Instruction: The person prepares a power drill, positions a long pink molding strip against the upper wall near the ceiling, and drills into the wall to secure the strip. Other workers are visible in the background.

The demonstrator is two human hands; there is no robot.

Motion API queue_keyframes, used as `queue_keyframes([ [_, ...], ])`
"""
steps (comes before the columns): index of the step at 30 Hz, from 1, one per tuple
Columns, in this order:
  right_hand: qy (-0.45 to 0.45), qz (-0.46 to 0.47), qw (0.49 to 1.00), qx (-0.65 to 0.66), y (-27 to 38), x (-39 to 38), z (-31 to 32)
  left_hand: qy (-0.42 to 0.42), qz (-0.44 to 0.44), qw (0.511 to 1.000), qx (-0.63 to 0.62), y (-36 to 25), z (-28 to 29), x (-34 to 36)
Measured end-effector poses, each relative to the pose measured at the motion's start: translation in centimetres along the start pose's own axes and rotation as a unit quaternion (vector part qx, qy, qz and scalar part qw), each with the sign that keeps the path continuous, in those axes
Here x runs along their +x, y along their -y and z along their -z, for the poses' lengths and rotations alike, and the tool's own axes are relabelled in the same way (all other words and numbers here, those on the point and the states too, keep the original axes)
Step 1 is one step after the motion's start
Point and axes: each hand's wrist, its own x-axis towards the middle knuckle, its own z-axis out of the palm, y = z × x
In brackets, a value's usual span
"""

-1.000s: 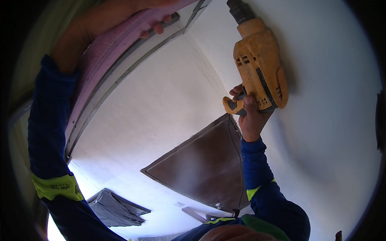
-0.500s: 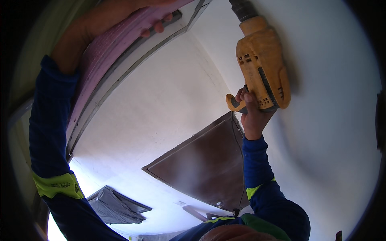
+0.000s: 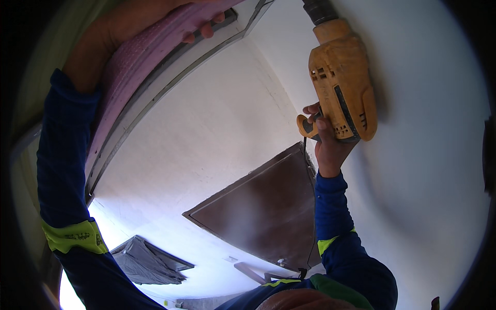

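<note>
A worn yellow-orange power drill (image 3: 341, 77) is in my right hand (image 3: 333, 147), gripped at its handle. Its dark chuck (image 3: 320, 9) points up toward the upper edge, and whatever lies beyond it is cut off. The drill is close to the white wall on the right. My left hand (image 3: 139, 18) reaches up at the upper left and grips the edge of a long pink panel (image 3: 147, 51). Its fingertips curl around to the dark strip beside the panel. Part of that hand is outside the picture.
A grey metal rail (image 3: 178, 77) runs alongside the pink panel. Behind me are a brown door (image 3: 258, 212) and a dark grey sheet covering (image 3: 147, 261) on the pale wall. A dark cord (image 3: 313, 227) hangs below the drill, near my right arm.
The drill and my right hand have shifted slightly right, with the chuck a little lower. My left hand stays on the pink panel, its fingertips moved slightly.
</note>
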Motion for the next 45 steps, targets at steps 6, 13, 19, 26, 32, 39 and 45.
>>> queue_keyframes([
  [6, -0.016, 0.021, 0.998, -0.061, -1.3, 0.1, 0.8, -0.007, 0.002, 0.999, 0.033, -0.2, 0.2, 0.0],
  [13, -0.023, 0.030, 0.998, -0.059, -1.6, 0.2, 0.9, 0.009, -0.019, 1.000, -0.013, 0.0, 0.1, -0.1],
  [19, 0.008, 0.013, 0.999, -0.045, -0.9, 0.3, 0.3, 0.011, -0.031, 0.999, -0.028, 0.1, 0.2, -0.1],
  [26, -0.017, 0.022, 0.998, -0.059, -1.4, 0.2, 0.4, 0.002, -0.004, 1.000, -0.023, 0.1, 0.6, -0.1],
  [32, -0.007, 0.025, 0.998, -0.065, -1.9, 0.1, 0.8, 0.028, -0.030, 0.999, -0.029, 0.5, 0.6, -0.1],
  [39, -0.015, 0.021, 0.999, -0.019, -1.5, 0.1, 0.0, 0.013, -0.029, 0.998, -0.063, 0.3, 0.1, -0.2],
  [45, 0.024, 0.037, 0.997, -0.056, -1.1, 0.5, 0.0, -0.016, 0.018, 1.000, 0.016, -0.3, 0.2, -0.2],
])
